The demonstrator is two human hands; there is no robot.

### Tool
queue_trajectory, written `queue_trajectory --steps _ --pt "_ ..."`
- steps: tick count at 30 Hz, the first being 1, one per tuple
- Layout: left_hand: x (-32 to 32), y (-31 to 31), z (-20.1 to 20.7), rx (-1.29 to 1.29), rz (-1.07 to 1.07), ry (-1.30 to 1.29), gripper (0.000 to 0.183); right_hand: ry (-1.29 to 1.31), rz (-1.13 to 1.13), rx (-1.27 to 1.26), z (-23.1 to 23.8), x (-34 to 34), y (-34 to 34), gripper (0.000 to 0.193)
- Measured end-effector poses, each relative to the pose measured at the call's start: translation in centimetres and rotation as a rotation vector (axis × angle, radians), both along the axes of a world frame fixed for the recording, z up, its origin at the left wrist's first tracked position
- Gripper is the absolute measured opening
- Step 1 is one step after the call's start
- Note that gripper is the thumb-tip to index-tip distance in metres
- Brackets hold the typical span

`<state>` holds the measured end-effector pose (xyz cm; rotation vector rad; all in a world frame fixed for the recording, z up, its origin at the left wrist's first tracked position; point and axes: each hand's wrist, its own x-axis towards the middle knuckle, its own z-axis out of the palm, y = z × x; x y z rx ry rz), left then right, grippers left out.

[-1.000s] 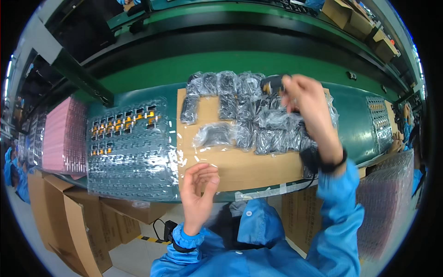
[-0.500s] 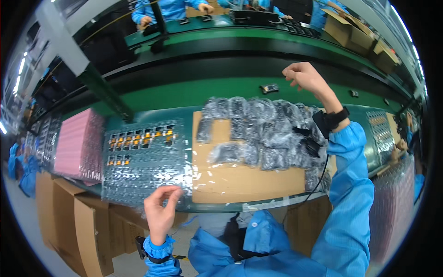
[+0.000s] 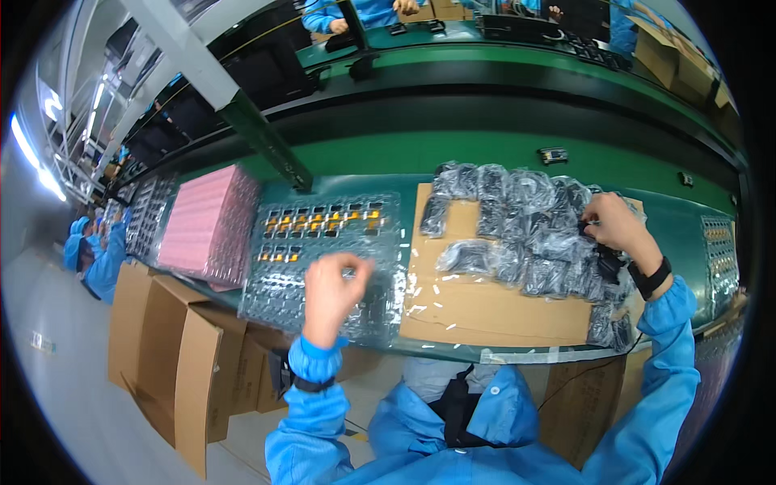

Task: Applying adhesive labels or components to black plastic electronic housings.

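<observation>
My left hand (image 3: 330, 293) hovers over the near part of a clear plastic tray (image 3: 279, 299), its fingers curled in a pinch; anything between the tips is too small to make out. Small black parts with orange pieces (image 3: 331, 218) fill the tray's far rows. My right hand (image 3: 621, 228) is over the right side of a pile of devices in clear bubble bags (image 3: 533, 202). Its fingers are closed at a dark item that I cannot make out. The bagged pile lies on a cardboard sheet (image 3: 493, 311) with small white strips scattered on its left side.
A pink-sided stack in bubble wrap (image 3: 206, 218) stands left of the tray, by a metal post (image 3: 267, 141). Open cartons (image 3: 162, 339) are on the floor. Small devices (image 3: 554, 154) lie on the green strip beyond. Another tray (image 3: 718, 250) is at far right. Co-workers sit opposite.
My right hand has come down from above the green strip to the bagged pile. My left hand stays pinched over the tray, now farther in. The view has shifted left.
</observation>
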<state>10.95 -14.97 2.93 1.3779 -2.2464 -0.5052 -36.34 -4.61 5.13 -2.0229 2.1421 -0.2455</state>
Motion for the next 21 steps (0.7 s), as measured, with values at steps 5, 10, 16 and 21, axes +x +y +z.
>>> queue_trajectory --steps 5,10,16,21 --pt "1.6 -7.1 -3.7 -0.076 0.189 0.087 0.022 0.083 -0.001 -0.171 3.6 3.6 0.8 0.013" --pt "-0.4 -7.8 -4.8 0.062 0.276 -0.172 0.033 0.274 0.237 -0.41 4.3 11.9 4.5 0.015" --pt "-1.6 -7.1 -5.8 -0.142 0.389 -0.19 0.034 0.492 0.414 -0.659 -1.5 19.2 4.9 0.023" --pt "-1.4 -7.7 -6.3 0.062 0.462 0.01 0.032 0.366 0.312 -0.723 -7.0 23.8 5.3 0.023"
